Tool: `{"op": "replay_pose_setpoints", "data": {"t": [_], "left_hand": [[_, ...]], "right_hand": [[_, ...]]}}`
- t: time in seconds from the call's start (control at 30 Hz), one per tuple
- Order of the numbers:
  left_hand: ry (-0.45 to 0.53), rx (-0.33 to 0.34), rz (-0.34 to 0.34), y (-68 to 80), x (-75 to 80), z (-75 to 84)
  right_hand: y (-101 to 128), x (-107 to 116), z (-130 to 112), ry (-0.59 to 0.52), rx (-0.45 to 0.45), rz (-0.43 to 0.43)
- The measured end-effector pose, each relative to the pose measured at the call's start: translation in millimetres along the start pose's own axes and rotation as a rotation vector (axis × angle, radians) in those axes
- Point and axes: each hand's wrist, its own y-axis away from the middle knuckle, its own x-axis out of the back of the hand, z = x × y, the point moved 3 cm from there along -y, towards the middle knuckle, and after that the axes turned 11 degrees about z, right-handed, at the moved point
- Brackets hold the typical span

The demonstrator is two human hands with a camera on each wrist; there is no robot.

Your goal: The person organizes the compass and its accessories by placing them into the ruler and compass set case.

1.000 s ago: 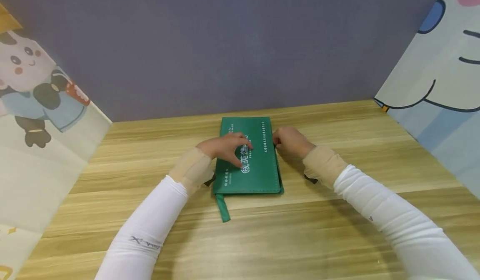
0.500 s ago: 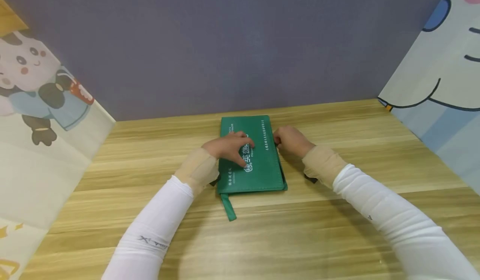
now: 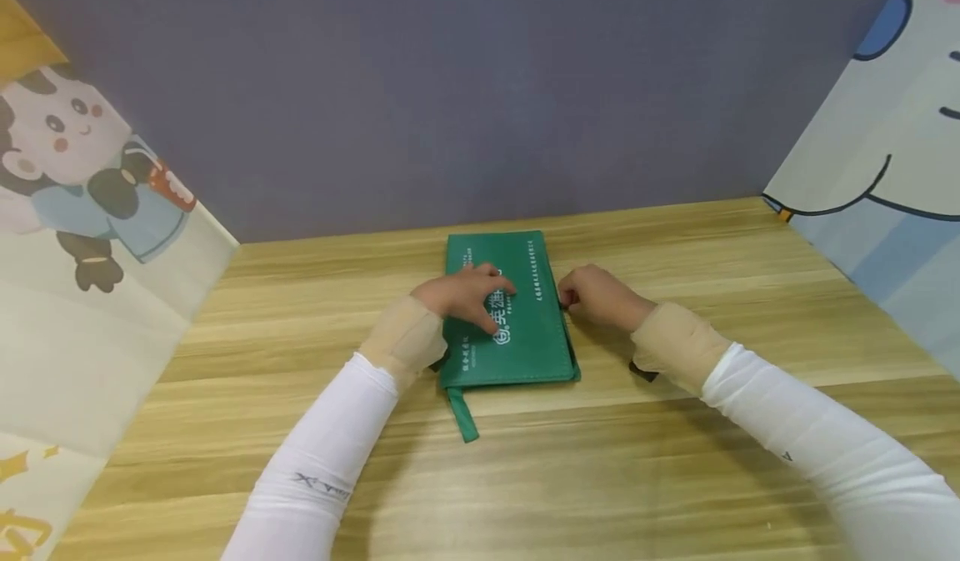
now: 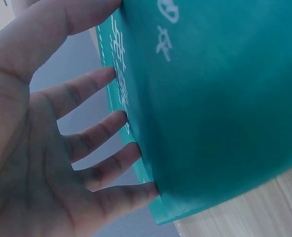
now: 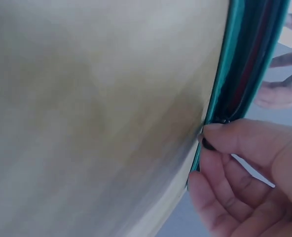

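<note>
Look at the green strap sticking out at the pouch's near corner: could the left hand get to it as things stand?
Probably yes. The left hand rests flat on the green pouch, holding nothing, and the strap lies on bare table just behind that wrist with nothing over it. The hand would have to draw back.

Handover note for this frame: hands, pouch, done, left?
Left hand: fingers straight, pressing flat on the green pouch.
Right hand: pinching the small dark zipper pull at the pouch's right edge.
Pouch lies flat on the wooden table, strap pointing toward the person.
Done: pouch pinned, pull gripped.
Left: run the zipper along the edge; whether it is opening or closing cannot be told.
</note>
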Motion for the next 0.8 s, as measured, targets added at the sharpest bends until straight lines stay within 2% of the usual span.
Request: {"op": "replay_pose_setpoints", "data": {"t": [0.23,0.37,0.53,0.8], "left_hand": [[-0.02,0.017,-0.009,-4.4,0.9,0.3],[-0.027,0.022,-0.016,-5.2,0.4,0.8],[-0.037,0.037,-0.027,-4.3,-0.2,0.0],[-0.036,0.046,-0.03,-2.9,0.7,0.2]], "right_hand": [[21,3,-5,-0.131,0.009,-0.062],[35,4,-15,-0.167,0.051,-0.087],[51,2,-24,-0.149,0.104,-0.088],[70,4,-41,-0.144,0.1,-0.072]]}}
